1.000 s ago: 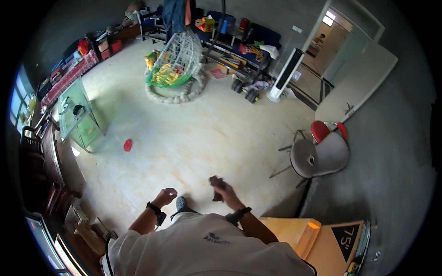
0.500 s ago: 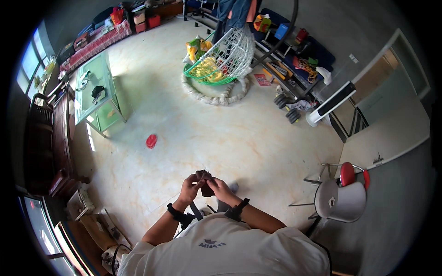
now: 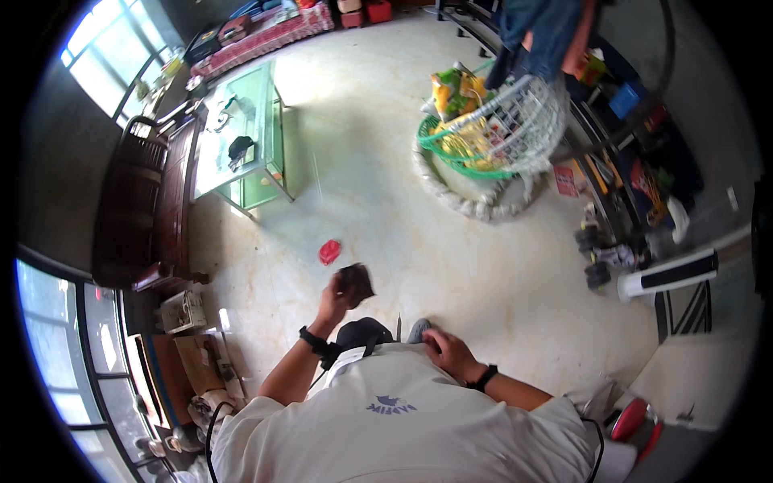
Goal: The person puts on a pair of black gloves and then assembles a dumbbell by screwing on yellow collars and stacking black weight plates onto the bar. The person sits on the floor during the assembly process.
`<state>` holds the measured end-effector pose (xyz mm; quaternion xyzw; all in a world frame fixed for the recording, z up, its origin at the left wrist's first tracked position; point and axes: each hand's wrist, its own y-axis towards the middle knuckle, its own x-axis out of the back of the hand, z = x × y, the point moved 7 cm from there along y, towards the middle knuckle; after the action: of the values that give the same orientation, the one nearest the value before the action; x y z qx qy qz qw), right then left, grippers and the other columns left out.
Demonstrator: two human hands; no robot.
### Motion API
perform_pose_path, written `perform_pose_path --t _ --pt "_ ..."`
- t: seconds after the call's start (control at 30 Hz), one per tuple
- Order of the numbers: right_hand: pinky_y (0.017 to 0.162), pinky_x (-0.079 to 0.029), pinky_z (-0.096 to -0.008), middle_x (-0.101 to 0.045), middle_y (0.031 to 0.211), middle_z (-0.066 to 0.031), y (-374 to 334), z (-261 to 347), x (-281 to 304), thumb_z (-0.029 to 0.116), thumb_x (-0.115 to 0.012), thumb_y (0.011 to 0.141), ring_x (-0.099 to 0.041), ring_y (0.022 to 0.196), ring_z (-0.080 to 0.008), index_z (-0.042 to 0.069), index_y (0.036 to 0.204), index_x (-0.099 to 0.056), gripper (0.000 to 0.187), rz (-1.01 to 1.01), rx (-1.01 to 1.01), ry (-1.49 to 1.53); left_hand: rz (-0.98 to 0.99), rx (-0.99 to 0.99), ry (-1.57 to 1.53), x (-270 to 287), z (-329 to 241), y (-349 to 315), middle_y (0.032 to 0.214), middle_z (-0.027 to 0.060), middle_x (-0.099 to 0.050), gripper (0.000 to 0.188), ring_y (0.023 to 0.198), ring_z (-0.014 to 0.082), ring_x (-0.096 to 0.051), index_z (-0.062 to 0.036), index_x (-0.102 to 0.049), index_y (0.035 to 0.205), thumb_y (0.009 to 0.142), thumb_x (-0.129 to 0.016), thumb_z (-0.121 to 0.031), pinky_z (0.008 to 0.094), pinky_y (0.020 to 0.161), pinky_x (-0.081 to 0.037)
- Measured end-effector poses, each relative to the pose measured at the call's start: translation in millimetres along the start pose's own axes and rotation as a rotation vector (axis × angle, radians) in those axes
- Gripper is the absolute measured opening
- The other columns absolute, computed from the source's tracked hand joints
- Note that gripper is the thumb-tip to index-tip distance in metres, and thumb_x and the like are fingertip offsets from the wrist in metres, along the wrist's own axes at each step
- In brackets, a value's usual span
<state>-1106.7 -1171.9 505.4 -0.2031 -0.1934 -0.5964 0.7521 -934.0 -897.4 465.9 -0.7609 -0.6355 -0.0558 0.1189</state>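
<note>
Held up in front of my body, my left hand [image 3: 334, 304] is closed on a small dark brown, squarish item [image 3: 357, 285] that looks like soft leather or cloth, perhaps a wallet. The fingers cover its left edge. My right hand [image 3: 453, 357] is close to my shirt at the waist, apart from the item. Its fingers are loosely bent and slightly apart, and I see nothing in them. Black bands circle both wrists. On the floor just beyond the brown item lies a crumpled red thing [image 3: 329, 252].
A glass table [image 3: 262, 137] and a dark wooden bench [image 3: 149, 185] stand at the left. Ahead to the right hangs a white and green basket seat [image 3: 523, 121]. Dumbbells [image 3: 596, 275] and a white tower fan [image 3: 668, 275] are at the right, cardboard [image 3: 197, 362] at lower left.
My right hand has let go of the brown item and drawn back right toward my waist. My left hand now lifts it alone, farther forward. The view has swung left.
</note>
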Motion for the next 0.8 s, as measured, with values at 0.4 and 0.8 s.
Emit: perform_pose_path --t 0.4,0.8 --pt "0.093 -0.052 -0.0345 -0.06 0.127 -0.0142 157.1 -93.8 110.6 0.03 -0.074 0.087 -0.061 0.114 -0.0251 0.007 0.141 -0.05 0.063 0.396 -0.276 0.31 -0.285 1.343 0.884 135.9 351.2 -118.6 0.107 0.0187 -0.071 0.04 0.099 0.0319 -0.069 -0.0065 -0.064 0.113 0.09 -0.057 -0.039 0.045 0.083 -0.055" --pt "0.089 -0.052 -0.0393 -0.068 0.11 -0.0107 527.1 -79.4 167.9 0.009 -0.07 0.078 -0.065 0.103 -0.0312 0.01 0.114 -0.068 0.036 0.602 0.173 -0.19 -0.632 0.144 -0.109 195.2 50.9 414.3 0.086 0.0096 -0.066 0.025 0.077 0.0217 -0.064 -0.0027 -0.06 0.108 0.089 -0.059 -0.018 0.0339 0.067 -0.05"
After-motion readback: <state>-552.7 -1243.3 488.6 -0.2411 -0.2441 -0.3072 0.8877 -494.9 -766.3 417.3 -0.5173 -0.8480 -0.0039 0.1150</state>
